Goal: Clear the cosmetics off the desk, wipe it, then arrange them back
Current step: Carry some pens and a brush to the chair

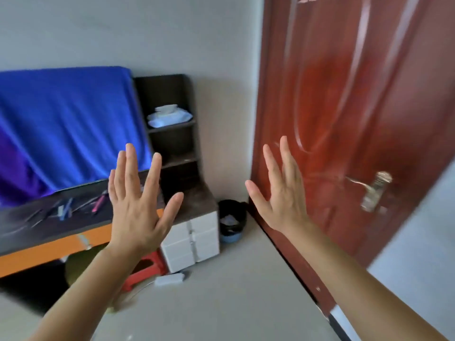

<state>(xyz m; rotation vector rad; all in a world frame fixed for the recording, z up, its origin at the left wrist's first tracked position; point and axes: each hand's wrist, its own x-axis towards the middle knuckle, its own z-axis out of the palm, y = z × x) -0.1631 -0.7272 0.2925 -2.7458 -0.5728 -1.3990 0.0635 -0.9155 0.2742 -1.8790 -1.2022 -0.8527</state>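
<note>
Presently, both the left hand (138, 205) and right hand (283, 193) are held raised with fingers (130, 163) spread and nothing gripped, so the cosmetics (66, 209), scattered on the dark counter (24, 232) at left, are best approached squarely and lifted off one by one before wiping is attempted.

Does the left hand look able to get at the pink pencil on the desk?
Probably yes: the left hand is open and empty, and the pink pencil lies uncovered on the desk with nothing between.
</note>
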